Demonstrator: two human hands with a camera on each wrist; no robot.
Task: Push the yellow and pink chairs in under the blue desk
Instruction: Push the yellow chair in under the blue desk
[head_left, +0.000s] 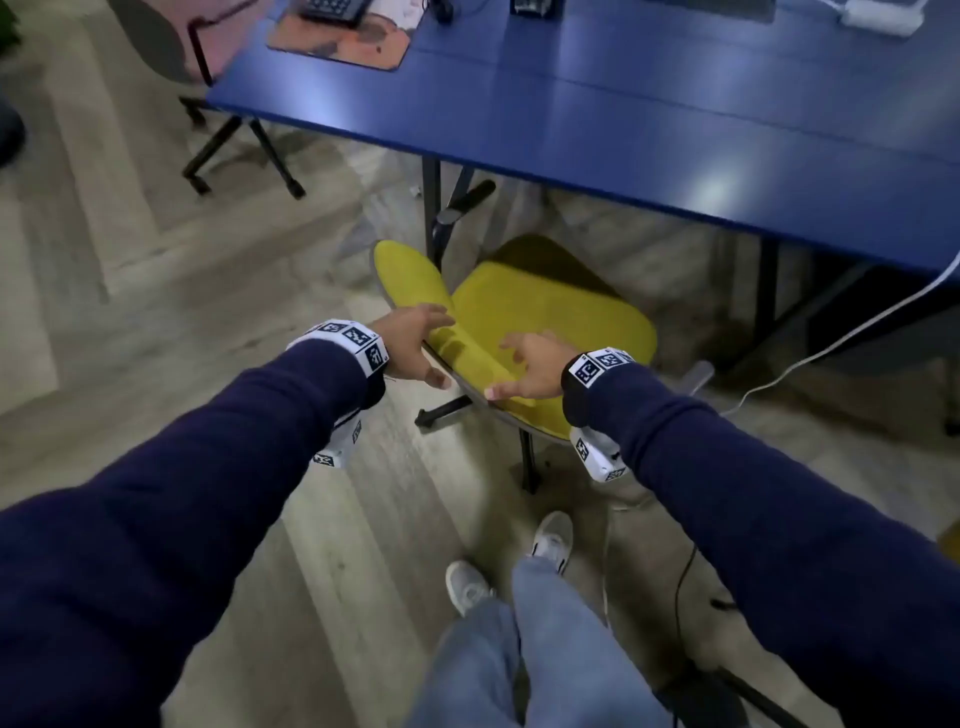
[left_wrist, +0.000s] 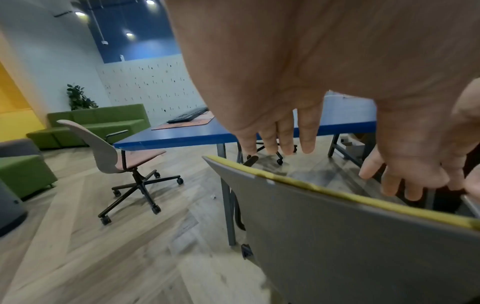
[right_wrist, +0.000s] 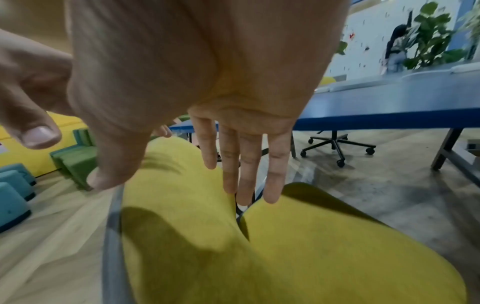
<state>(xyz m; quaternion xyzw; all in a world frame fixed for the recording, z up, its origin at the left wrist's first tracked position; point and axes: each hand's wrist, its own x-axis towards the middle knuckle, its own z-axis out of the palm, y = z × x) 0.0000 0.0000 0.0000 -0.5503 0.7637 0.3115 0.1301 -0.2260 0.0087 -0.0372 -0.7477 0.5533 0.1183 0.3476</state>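
Observation:
The yellow chair stands in front of the blue desk, with the far end of its seat in the desk's shadow. Its backrest, grey behind, faces me. My left hand is open at the left of the backrest's top edge, fingers straight above the rim. My right hand is open over the same edge, its fingers spread in front of the yellow padding. Whether either hand touches the chair is unclear. The pink chair stands pulled out at the desk's left end.
A keyboard on a mat lies on the desk. Dark desk legs stand just left of the yellow chair. A white cable hangs at the right. Green sofas line the far wall. My feet are behind the chair.

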